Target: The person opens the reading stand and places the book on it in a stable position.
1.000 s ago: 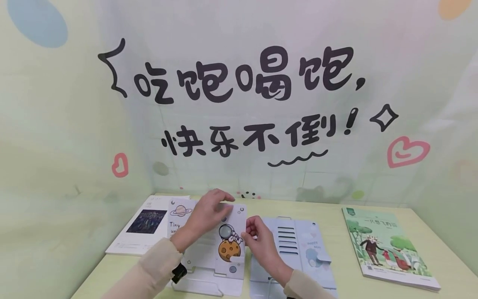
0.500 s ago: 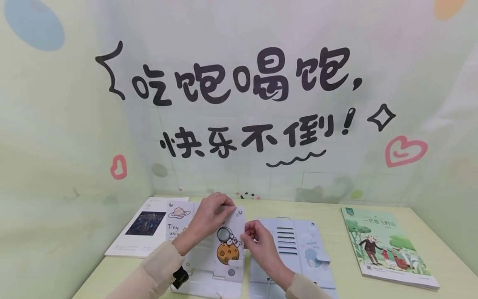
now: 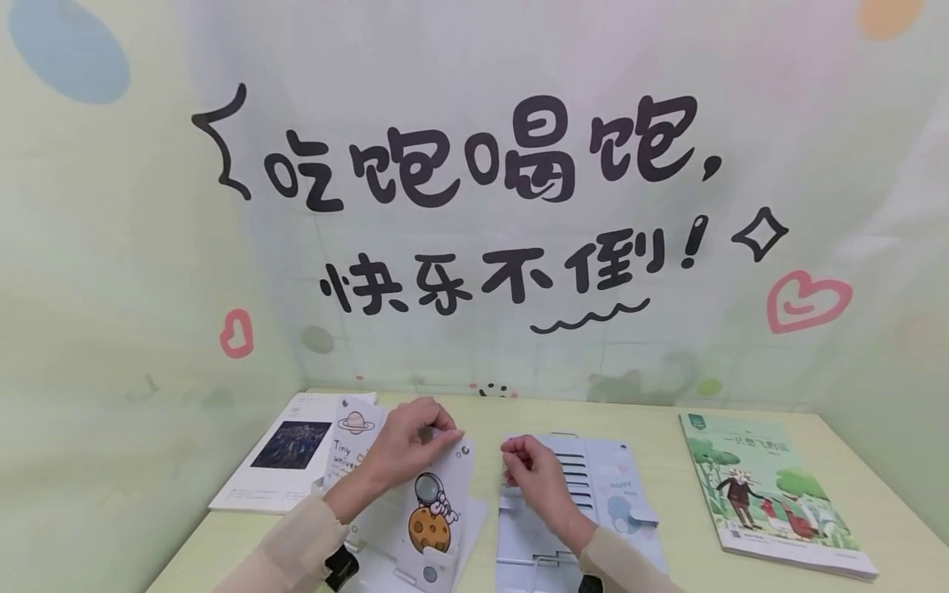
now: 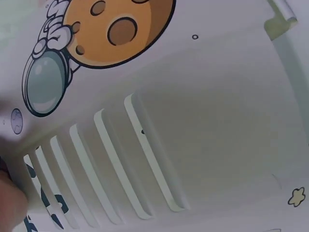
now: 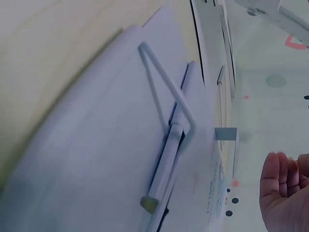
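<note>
My left hand (image 3: 415,445) grips the upper edge of a white folding book stand (image 3: 463,482), printed with a planet and an astronaut on an orange moon. The stand's panel tilts up from its base, and my forearm hides part of it. In the left wrist view, the slotted panel (image 4: 227,130) fills most of the picture, with a fingertip (image 4: 9,203) at its left edge. My right hand (image 3: 544,486), fingers loosely curled and holding nothing, hovers over a pale blue book stand (image 3: 596,461). That blue stand's wire support (image 5: 166,82) shows in the right wrist view.
A white book (image 3: 259,486) with a dark picture lies at the left, partly behind the white stand. At the right lies a green illustrated book (image 3: 786,502). A printed cloth (image 3: 474,354) hangs behind the table (image 3: 712,568).
My right hand has let go of the white stand's right edge and moved slightly right. With my left hand on it, the white stand's panel has swung left and tilted away from its base.
</note>
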Demonstrator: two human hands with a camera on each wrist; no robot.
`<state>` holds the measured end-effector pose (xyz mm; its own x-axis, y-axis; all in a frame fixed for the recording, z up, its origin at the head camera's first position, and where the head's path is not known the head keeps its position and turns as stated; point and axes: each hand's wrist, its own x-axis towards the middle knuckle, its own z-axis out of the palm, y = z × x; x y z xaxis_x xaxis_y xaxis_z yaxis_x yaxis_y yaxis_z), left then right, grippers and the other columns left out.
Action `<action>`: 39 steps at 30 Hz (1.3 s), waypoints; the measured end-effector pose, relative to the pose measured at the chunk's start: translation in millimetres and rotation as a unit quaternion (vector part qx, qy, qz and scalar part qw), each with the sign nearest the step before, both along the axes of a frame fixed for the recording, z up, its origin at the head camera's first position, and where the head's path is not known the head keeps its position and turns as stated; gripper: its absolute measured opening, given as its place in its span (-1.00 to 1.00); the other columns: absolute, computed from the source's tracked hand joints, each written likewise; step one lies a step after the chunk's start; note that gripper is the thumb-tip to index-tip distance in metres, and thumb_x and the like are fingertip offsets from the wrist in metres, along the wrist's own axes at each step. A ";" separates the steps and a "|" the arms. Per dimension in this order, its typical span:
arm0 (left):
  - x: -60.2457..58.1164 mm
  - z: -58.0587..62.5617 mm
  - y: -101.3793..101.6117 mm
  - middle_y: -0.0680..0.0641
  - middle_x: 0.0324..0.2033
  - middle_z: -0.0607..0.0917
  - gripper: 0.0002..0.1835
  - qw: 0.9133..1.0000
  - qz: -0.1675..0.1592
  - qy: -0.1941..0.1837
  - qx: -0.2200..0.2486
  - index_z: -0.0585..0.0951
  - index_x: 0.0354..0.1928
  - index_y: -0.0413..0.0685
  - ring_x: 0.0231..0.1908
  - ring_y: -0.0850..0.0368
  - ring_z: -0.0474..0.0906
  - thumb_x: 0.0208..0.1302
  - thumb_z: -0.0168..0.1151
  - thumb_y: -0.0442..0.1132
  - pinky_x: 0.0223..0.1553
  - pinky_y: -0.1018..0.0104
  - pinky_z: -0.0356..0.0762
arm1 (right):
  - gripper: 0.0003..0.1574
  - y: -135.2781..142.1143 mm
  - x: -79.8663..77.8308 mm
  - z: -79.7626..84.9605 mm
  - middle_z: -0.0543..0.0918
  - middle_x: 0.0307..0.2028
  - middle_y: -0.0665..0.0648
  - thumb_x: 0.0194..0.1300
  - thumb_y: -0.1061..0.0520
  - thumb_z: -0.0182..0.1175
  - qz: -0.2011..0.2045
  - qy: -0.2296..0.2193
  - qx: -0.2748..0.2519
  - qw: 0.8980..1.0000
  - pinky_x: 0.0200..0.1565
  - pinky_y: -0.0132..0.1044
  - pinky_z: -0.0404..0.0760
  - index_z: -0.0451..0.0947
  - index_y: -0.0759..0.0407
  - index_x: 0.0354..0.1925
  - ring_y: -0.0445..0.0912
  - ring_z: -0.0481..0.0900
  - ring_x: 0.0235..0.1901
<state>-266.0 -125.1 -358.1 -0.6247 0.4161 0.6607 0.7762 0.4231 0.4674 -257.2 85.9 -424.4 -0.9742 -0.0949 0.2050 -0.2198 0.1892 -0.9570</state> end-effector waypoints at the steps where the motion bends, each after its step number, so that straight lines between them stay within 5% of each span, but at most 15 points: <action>1: 1.8 -0.1 -1.1 0.15 -0.50 0.58 -0.86 1.000 -0.009 0.000 0.001 0.58 -0.49 0.05 -0.48 0.38 0.43 0.11 0.34 -0.31 -0.45 0.48 0.49 | -0.82 0.3 -1.6 -0.7 0.56 -0.36 0.30 0.31 0.31 0.08 0.000 0.003 0.012 1.000 -0.35 -0.25 0.66 0.49 0.40 -0.14 -0.10 0.51 -0.43; 8: 18.2 2.3 -6.6 0.15 -0.51 0.59 -0.85 0.996 -0.075 0.037 -0.008 0.58 -0.46 0.11 -0.52 0.37 0.38 0.10 0.34 -0.32 -0.40 0.47 0.37 | -0.83 -3.4 -12.3 -1.8 0.56 -0.47 0.19 0.25 0.36 0.09 0.017 0.025 0.096 0.995 -0.51 -0.45 0.49 0.51 0.43 -0.17 -0.18 0.44 -0.52; 16: 35.4 5.7 -14.3 0.19 -0.53 0.54 -0.82 0.989 -0.126 0.076 -0.031 0.53 -0.45 0.15 -0.51 0.37 0.36 0.09 0.33 -0.30 -0.35 0.51 0.30 | -0.87 -9.8 -20.7 -2.5 0.55 -0.51 0.06 0.16 0.40 0.15 0.029 0.042 0.189 0.981 -0.51 -0.46 0.42 0.57 0.38 -0.27 -0.22 0.39 -0.52; 28: 52.1 15.3 -22.5 0.18 -0.53 0.56 -0.85 0.986 -0.147 0.077 -0.022 0.54 -0.45 0.15 -0.48 0.32 0.41 0.11 0.33 -0.26 -0.33 0.51 0.31 | -0.93 -13.4 -34.9 -8.1 0.54 -0.48 0.04 0.12 0.31 0.24 0.022 0.037 0.332 0.942 -0.43 -0.35 0.42 0.60 0.29 -0.34 -0.17 0.38 -0.48; 33: 53.8 15.1 -21.4 0.16 -0.53 0.57 -0.86 0.985 -0.159 0.073 -0.018 0.55 -0.45 0.13 -0.47 0.32 0.41 0.10 0.33 -0.28 -0.34 0.52 0.32 | -0.97 -19.2 -36.8 -9.6 0.56 -0.49 0.00 0.10 0.24 0.28 0.003 0.015 0.392 0.920 -0.49 -0.32 0.41 0.59 0.18 -0.43 -0.17 0.40 -0.51; 39: 54.9 14.2 -21.0 0.16 -0.52 0.57 -0.87 0.984 -0.163 0.074 -0.016 0.56 -0.43 0.12 -0.48 0.29 0.41 0.11 0.33 -0.27 -0.34 0.52 0.32 | -0.85 -26.7 -38.0 -11.7 0.54 -0.58 -0.04 0.05 0.25 0.30 -0.012 0.052 0.456 0.888 -0.52 -0.31 0.43 0.55 0.09 -0.57 -0.18 0.42 -0.55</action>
<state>-211.1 -146.1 -343.9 -0.3529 0.6011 0.7171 0.9315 0.1536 0.3297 -295.1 59.2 -436.0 -0.9583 -0.2468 0.1438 -0.2837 0.8812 -0.3782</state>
